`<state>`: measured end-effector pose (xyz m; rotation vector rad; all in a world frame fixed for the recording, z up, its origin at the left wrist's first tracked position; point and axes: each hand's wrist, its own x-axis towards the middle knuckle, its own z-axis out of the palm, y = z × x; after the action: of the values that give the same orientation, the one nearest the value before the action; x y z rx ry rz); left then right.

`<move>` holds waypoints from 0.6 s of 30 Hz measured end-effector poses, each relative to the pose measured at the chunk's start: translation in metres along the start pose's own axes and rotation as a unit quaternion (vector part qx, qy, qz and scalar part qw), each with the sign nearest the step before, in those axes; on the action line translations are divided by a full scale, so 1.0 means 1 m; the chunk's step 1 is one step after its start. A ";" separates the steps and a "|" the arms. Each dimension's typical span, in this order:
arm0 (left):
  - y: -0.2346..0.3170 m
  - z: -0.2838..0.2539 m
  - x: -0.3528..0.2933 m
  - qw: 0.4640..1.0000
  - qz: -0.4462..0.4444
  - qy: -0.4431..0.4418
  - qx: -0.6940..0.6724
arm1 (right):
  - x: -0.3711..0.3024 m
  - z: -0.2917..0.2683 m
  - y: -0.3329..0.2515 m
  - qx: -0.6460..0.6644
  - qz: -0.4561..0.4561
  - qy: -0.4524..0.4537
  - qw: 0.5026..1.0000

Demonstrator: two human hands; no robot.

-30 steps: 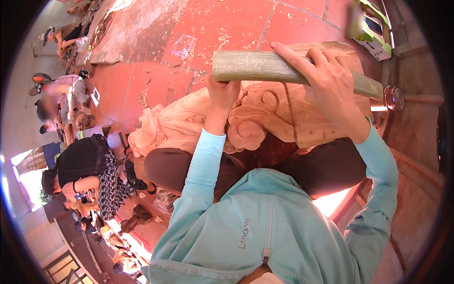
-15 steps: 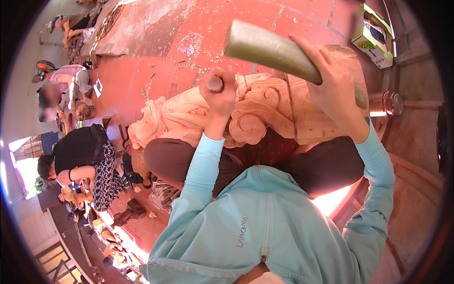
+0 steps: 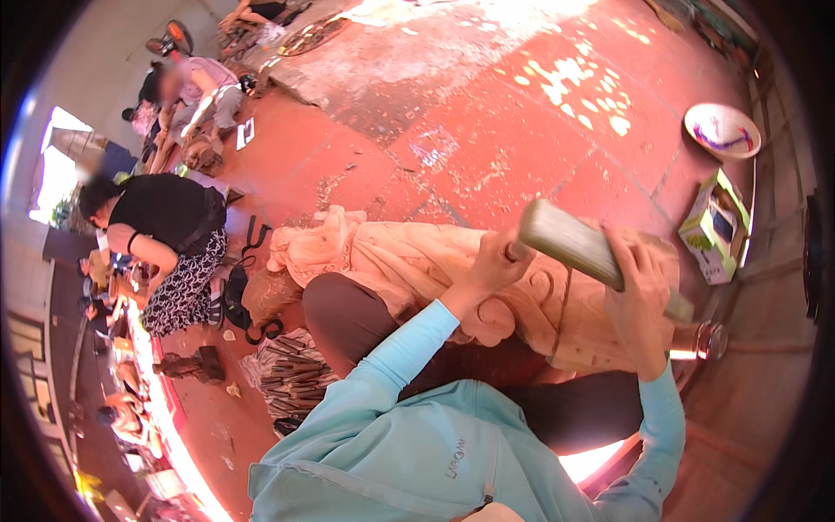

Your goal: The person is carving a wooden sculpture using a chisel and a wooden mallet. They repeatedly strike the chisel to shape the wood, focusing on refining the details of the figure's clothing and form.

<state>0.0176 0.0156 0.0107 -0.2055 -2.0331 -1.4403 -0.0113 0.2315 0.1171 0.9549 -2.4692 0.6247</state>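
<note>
A large pale wood carving [image 3: 417, 248] lies across in front of my crossed legs, with draped folds toward its left part and scrolls near its middle. My left hand [image 3: 489, 268] is closed around a chisel's handle [image 3: 517, 251], whose rounded end points up; the blade is hidden below the fist. In my right hand [image 3: 639, 287] is a thick greenish wooden mallet [image 3: 570, 242], gripped from its right side. The mallet's left end is right beside the chisel handle; I cannot tell whether they touch.
Several chisels [image 3: 296, 378] lie piled left of my knee. A co-worker in a black top [image 3: 170, 209] bends at the left. On the right are a green-and-white carton [image 3: 713, 230], a pale round hat-like bowl [image 3: 722, 130] and a jar [image 3: 711, 339]. Wood chips litter the red floor [image 3: 365, 165].
The view has shifted, so the carving sits lower in it. My left hand with the chisel has moved right, and the mallet's end has come down close to the chisel handle.
</note>
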 end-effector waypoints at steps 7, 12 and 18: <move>0.014 -0.008 -0.015 0.996 -0.058 -0.058 -0.029 | -0.003 0.006 -0.005 -0.042 -0.046 -0.053 0.997; 0.035 -0.004 -0.021 0.994 0.095 -0.047 0.021 | -0.007 0.009 0.001 0.105 0.039 -0.005 0.994; 0.019 -0.009 -0.010 0.999 -0.014 0.050 0.001 | -0.009 -0.002 -0.002 0.150 0.053 0.050 0.986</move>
<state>0.0382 0.0179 0.0220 -0.1012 -1.9640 -1.4357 -0.0035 0.2354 0.1143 0.8769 -2.3896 1.0781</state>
